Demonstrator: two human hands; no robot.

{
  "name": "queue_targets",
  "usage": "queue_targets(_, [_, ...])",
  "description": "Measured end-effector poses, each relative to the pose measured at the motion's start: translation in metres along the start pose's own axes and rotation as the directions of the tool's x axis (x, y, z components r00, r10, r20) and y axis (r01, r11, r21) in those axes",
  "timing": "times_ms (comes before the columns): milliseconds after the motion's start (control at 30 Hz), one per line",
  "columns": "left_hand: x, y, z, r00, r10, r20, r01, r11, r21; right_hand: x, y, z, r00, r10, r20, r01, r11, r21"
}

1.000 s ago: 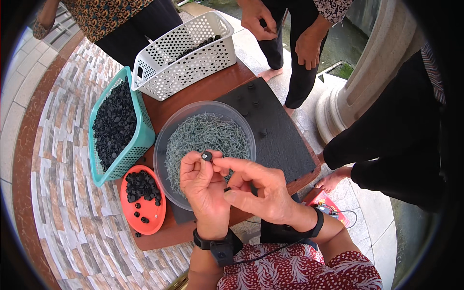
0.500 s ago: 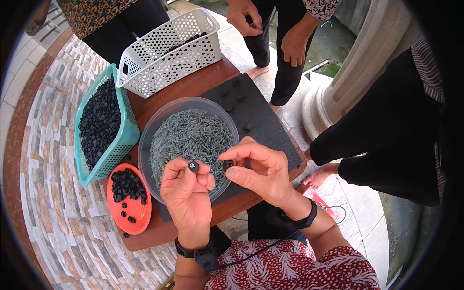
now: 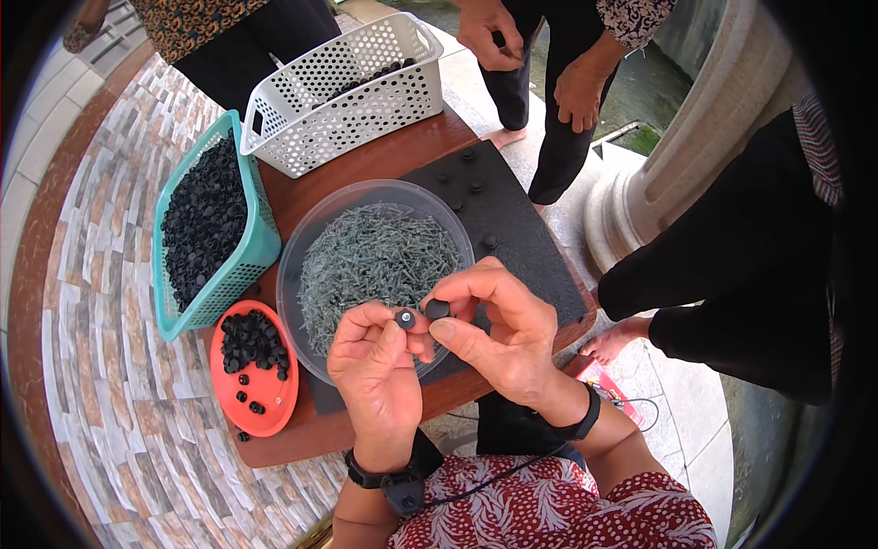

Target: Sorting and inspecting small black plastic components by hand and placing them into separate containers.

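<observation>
My left hand point(image 3: 382, 389) pinches a small round black plastic piece point(image 3: 405, 318) between thumb and forefinger, a bright metal spot at its centre. Close beside it, my right hand point(image 3: 503, 337) holds a round black cap point(image 3: 438, 309) by thumb and fingertips, its smooth face showing. The two pieces are nearly touching; I cannot tell whether they meet. Both hands are over the near edge of a clear round tub point(image 3: 290, 284), filled with thin grey-green screws point(image 3: 370, 252).
Left of the tub stand a teal basket point(image 3: 245, 279) of black caps and an orange-red plate point(image 3: 277, 410) with small black parts. A white basket point(image 3: 370, 125) is behind. Several caps lie on a black mat point(image 3: 517, 206) on the wooden table point(image 3: 320, 176). Other people stand around.
The cap in my right hand has turned, so its smooth round face now shows. Both pieces are closer together. The whole view has shifted slightly, moving the table things rightward.
</observation>
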State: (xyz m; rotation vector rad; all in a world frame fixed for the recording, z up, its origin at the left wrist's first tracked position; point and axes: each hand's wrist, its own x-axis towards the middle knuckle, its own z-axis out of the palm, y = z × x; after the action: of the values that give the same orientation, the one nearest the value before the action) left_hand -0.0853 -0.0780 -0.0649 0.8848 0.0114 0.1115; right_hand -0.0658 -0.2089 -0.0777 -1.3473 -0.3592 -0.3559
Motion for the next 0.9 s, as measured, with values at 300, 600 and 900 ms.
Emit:
queue_targets(300, [0.001,0.001,0.005,0.999,0.011,0.03,-0.012,0.999,0.03,-0.005,0.002,-0.004,0.999,0.034,0.029,-0.037,0.994,0.106])
queue_targets(600, [0.001,0.002,0.011,1.0,0.012,0.0,-0.012,0.994,0.111,0.005,-0.003,-0.017,0.997,-0.011,0.072,0.006,0.998,0.068])
queue_targets(900, [0.001,0.003,0.014,0.999,0.051,-0.001,-0.049,0.958,0.281,0.006,-0.006,-0.02,0.992,0.093,0.086,-0.115,0.95,0.289])
